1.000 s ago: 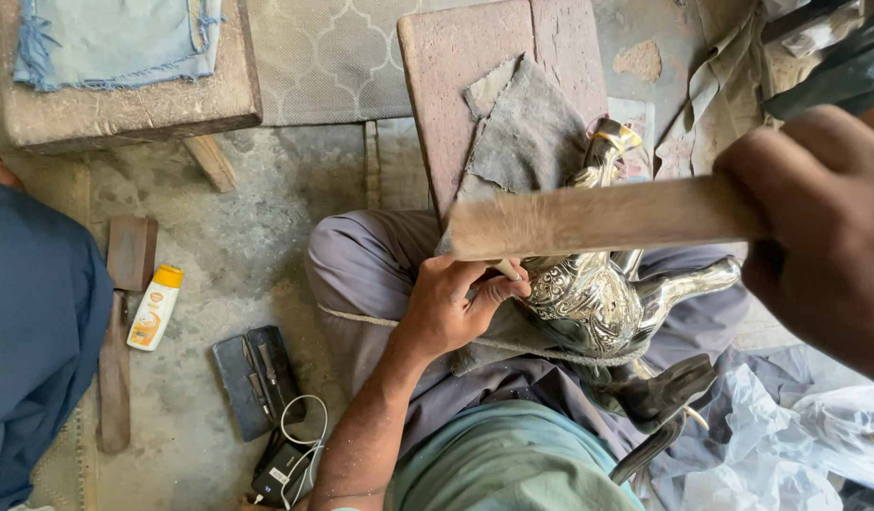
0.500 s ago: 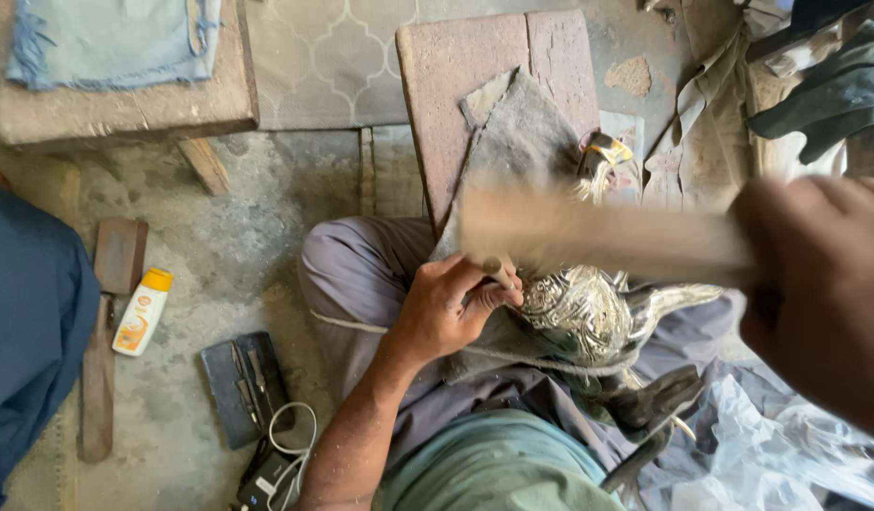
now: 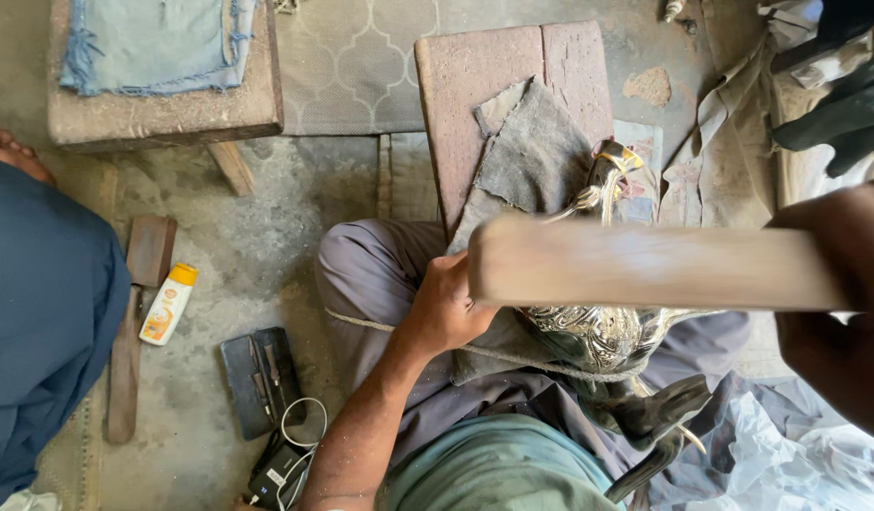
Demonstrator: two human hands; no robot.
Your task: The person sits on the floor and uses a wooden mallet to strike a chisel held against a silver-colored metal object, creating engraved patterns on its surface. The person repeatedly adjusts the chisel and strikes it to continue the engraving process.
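Overhead, right hand (image 3: pixel 839 312) raises wooden mallet (image 3: pixel 645 267) above silver pitcher (image 3: pixel 603 331).

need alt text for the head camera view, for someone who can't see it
Seen from above, a seated person's left hand steadies an ornate silver metal vessel in their lap while the right hand holds a flat wooden stick across it. A grey cloth lies on a reddish stone slab beyond.

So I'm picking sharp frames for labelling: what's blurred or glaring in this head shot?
Head view: the wooden bat in the right hand is smeared with motion blur, and that hand is soft, close to the lens; the left hand, the silver embossed vessel and the floor stay sharp. The vessel shows bright highlights, and daylight is even, with soft shadows.
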